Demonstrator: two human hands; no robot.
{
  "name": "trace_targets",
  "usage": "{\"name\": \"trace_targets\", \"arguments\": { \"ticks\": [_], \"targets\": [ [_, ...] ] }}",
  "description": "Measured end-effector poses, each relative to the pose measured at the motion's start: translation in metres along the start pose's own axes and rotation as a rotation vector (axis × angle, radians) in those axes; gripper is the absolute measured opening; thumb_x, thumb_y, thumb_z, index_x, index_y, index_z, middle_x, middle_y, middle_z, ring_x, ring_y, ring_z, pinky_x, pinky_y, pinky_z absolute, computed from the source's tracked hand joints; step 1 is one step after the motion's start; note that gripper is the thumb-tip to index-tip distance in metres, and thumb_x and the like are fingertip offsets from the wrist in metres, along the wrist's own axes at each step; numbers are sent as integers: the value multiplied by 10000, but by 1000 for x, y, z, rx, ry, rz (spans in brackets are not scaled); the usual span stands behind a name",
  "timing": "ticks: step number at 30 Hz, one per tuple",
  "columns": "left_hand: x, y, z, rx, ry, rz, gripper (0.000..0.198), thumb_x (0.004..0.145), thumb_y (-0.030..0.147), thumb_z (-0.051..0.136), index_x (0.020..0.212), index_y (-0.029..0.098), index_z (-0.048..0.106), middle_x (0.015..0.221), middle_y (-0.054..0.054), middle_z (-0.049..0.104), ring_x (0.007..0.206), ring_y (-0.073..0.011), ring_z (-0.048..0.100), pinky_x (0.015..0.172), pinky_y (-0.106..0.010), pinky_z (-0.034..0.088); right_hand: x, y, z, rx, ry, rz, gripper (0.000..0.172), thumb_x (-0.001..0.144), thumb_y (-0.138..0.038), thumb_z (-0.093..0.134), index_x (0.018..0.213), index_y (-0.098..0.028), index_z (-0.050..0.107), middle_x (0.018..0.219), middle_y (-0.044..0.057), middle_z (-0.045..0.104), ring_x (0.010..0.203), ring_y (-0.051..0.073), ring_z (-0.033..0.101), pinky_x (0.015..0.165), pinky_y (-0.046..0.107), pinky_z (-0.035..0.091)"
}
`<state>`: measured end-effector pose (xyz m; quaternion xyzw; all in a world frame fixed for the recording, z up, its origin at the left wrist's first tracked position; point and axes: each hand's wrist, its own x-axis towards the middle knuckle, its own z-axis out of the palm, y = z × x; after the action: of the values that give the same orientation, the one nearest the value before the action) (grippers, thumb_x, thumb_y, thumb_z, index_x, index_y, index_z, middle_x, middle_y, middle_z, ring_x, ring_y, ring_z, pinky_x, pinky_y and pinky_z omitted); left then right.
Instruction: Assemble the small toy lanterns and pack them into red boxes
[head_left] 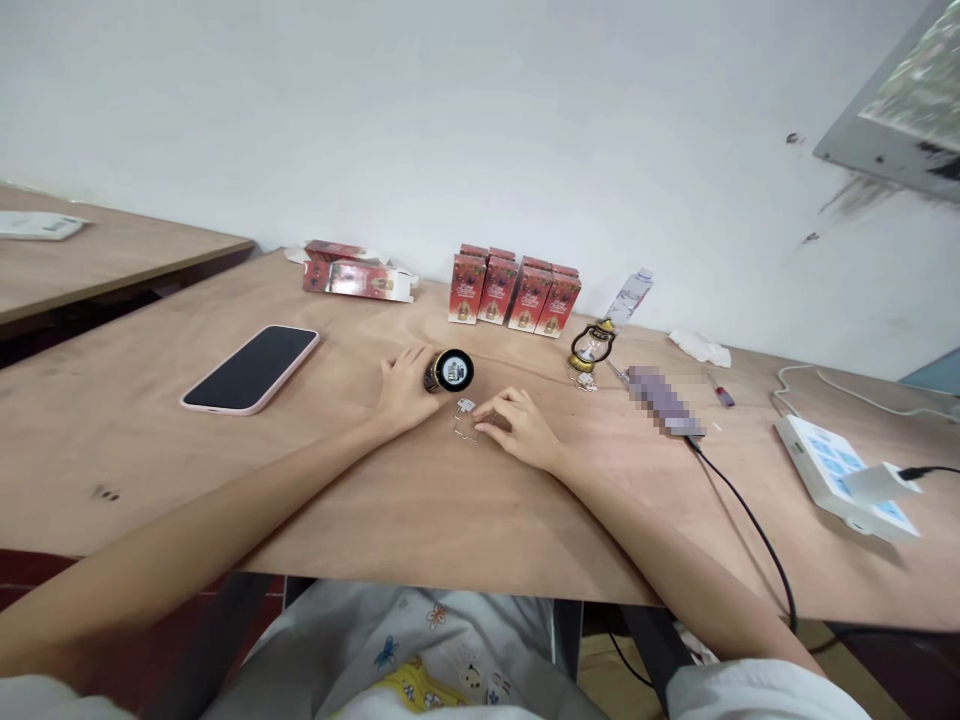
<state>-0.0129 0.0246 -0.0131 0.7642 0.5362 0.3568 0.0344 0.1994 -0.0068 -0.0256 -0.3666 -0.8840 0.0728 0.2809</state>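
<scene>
My left hand (405,388) rests on the wooden table (375,500), its fingers closed round a small dark round lantern part (450,371) lying on its side, label end facing me. Just right of it, my right hand (517,425) lies on the table with fingertips pinched on a thin wire piece (465,420) with a small white tab. A complete small gold lantern (591,346) stands a little further right, untouched.
A phone in a pink case (251,368) lies at left. Several red boxes (514,291) stand by the wall, with a flattened one (356,276) beside them. At right are a soldering tool with cable (664,402), a small red screwdriver (721,391) and a white power strip (844,475).
</scene>
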Motion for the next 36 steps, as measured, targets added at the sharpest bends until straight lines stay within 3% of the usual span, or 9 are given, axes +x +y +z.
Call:
{"name": "trace_targets", "arguments": {
  "ticks": [12, 15, 19, 21, 30, 36],
  "targets": [
    [-2, 0, 0, -6, -27, 91, 403, 744, 285, 630, 1139, 270, 552, 1134, -46, 650, 1115, -294, 541, 874, -434, 328, 0, 2, 6, 25, 132, -3, 72, 829, -190, 670, 884, -229, 645, 854, 24, 718, 823, 187, 591, 792, 362, 461],
    [-2, 1, 0, -14, -32, 77, 406, 729, 293, 640, 1126, 272, 559, 1137, -49, 651, 1109, -297, 542, 870, -431, 328, -1, -3, 5, 16, 281, -99, 47, 861, -190, 623, 846, -232, 640, 809, 23, 718, 783, 183, 599, 747, 359, 479],
    [-2, 1, -1, -4, -39, 93, 426, 714, 264, 633, 1135, 266, 566, 1136, -36, 647, 1105, -276, 542, 859, -409, 322, -3, -14, 4, 90, 539, -249, 146, 900, -137, 528, 823, -228, 613, 789, 21, 716, 769, 155, 655, 710, 332, 526],
    [-3, 1, 0, 14, -41, 130, 451, 713, 261, 621, 1160, 262, 562, 1137, -43, 642, 1104, -277, 538, 853, -401, 317, -3, -20, 5, 115, 590, -258, 148, 900, -129, 521, 821, -226, 601, 799, 25, 715, 780, 148, 677, 693, 313, 548],
    [-13, 16, 2, 53, -94, 223, 503, 691, 249, 595, 1194, 246, 562, 1142, -84, 638, 1060, -285, 537, 814, -396, 297, 2, -27, 5, 85, 646, -280, 143, 885, -98, 520, 843, -227, 566, 833, 48, 698, 794, 157, 664, 708, 320, 549],
    [-14, 21, 1, 49, -130, 237, 510, 688, 255, 599, 1197, 249, 565, 1171, -93, 631, 1073, -297, 517, 819, -409, 296, 2, -23, 7, 72, 585, -236, 116, 899, -141, 516, 864, -236, 572, 827, 45, 699, 793, 174, 646, 727, 355, 541]
  ]
}}
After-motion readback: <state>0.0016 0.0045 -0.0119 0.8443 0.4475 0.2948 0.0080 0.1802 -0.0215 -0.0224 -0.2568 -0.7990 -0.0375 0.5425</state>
